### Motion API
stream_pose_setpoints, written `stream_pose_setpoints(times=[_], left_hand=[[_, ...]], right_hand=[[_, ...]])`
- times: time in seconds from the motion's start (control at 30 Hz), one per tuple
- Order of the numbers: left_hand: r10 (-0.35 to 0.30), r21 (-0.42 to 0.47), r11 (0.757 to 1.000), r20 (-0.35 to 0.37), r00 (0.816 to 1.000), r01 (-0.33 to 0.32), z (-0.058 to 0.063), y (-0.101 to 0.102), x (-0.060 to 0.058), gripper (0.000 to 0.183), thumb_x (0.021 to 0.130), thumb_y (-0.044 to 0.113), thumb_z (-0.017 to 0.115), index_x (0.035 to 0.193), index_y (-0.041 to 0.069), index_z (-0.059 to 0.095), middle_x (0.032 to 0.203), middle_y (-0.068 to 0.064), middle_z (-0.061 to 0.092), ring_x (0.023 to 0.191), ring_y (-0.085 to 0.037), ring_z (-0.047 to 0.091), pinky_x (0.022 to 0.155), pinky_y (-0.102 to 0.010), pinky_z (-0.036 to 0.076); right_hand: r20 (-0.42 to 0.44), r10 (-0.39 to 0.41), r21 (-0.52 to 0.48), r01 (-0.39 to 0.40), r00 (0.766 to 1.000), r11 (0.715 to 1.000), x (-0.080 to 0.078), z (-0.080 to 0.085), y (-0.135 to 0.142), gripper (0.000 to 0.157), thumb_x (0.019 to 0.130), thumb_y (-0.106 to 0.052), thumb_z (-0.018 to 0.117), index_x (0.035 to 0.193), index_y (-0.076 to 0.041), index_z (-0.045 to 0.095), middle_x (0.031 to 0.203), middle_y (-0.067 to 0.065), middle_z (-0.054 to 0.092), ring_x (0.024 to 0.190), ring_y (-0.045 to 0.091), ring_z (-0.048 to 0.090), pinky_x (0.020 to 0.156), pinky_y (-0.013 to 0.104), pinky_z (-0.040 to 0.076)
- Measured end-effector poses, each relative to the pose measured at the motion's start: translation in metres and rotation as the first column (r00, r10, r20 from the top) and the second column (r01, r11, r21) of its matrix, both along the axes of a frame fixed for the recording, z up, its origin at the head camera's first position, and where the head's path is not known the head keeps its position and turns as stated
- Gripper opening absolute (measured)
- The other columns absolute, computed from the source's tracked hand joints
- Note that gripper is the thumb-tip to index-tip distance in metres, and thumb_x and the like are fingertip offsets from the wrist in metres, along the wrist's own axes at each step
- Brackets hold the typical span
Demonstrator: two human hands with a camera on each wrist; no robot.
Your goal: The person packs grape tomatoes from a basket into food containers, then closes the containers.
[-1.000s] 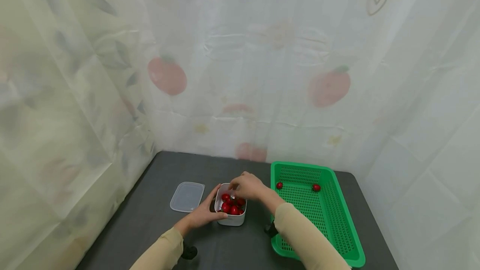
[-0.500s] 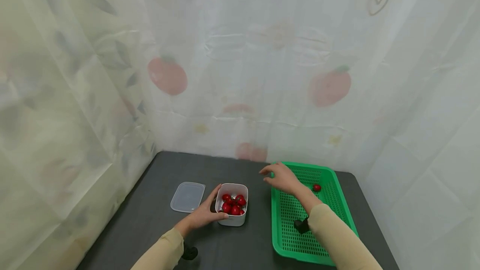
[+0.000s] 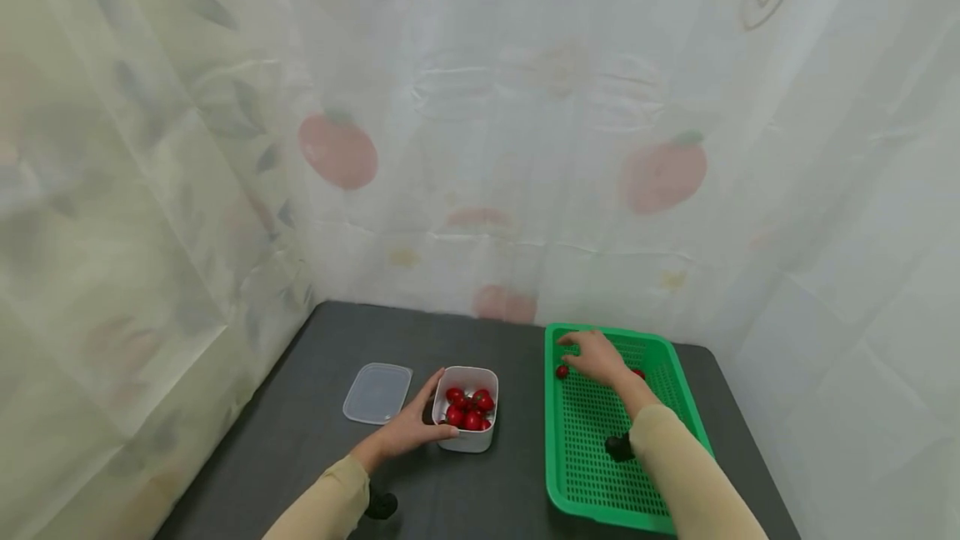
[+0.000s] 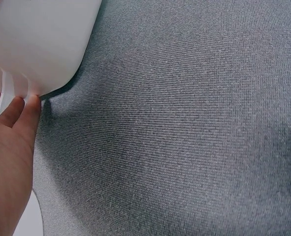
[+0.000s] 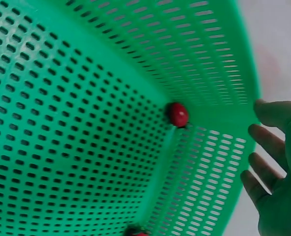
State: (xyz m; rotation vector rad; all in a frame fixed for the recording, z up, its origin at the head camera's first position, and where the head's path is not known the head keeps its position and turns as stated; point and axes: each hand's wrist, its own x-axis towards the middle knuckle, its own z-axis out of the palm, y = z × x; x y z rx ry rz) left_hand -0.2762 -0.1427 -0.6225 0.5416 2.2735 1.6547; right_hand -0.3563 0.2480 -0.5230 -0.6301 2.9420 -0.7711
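Observation:
A small white container with several red cherry tomatoes inside stands on the table. My left hand grips its left side, thumb at the near wall and fingers at the far corner. The left wrist view has those fingertips against the container wall. Over the far end of the green basket is my right hand, fingers parted and holding nothing. One cherry tomato lies just below its fingertips; another is partly hidden behind the wrist. The right wrist view shows a tomato in a basket corner.
A translucent lid lies flat to the left of the container. The dark grey table ends at a printed curtain behind. The basket's raised rim stands between the container and the tomatoes in it.
My right hand has left the container and moved right, over the basket's far end, toward the left tomato there. The left hand stays on the container.

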Motion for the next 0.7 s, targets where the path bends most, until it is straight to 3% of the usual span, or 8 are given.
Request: stream_pose_setpoints(times=[0.3, 0.7], left_hand=[[0.007, 0.001, 1.0, 0.017, 1.0, -0.007, -0.004, 0.001, 0.0, 0.105, 0.092, 0.026, 0.079, 0.166, 0.025, 0.004, 0.167, -0.014, 0.016, 0.146, -0.04, 0.03, 0.11, -0.055, 0.039], [-0.002, 0.014, 1.0, 0.012, 1.0, 0.002, -0.006, 0.001, -0.002, 0.105, 0.092, 0.024, 0.078, 0.166, 0.023, 0.003, 0.166, -0.017, 0.017, 0.146, -0.042, 0.03, 0.108, -0.051, 0.043]], right_hand=[[0.084, 0.016, 0.157, -0.029, 0.996, 0.987, 0.001, -0.023, -0.003, 0.038, 0.1, -0.004, 0.061, 0.138, -0.002, 0.062, 0.139, 0.02, 0.059, 0.136, 0.051, 0.041, 0.106, 0.062, 0.038], [0.2, -0.014, 0.251, -0.037, 0.98, 0.967, 0.005, -0.034, -0.011, 0.052, 0.097, 0.008, 0.045, 0.147, -0.001, 0.052, 0.156, 0.024, 0.04, 0.144, 0.053, 0.027, 0.111, 0.065, 0.031]])
